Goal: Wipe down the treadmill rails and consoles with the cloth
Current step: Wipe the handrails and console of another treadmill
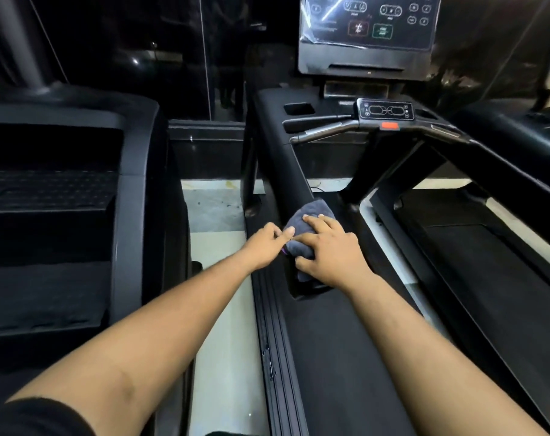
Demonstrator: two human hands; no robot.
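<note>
Cloth (302, 228), grey and bunched, sits on the near end of the treadmill's left rail (277, 152), just short of the rail's end edge. The right hand (332, 251) lies over it, fingers curled round it. The left hand (262, 245) touches its left edge, fingers loosely bent. Pale floor (217, 309) runs open left of the rail. The console (366, 29) is cut off above; its markings are unreadable.

To our left we see a second black machine (78, 190) with a grey upright post (22, 39). Between the machines lies a pale floor (217, 278), and dark glass panels (179, 51) stand behind.
</note>
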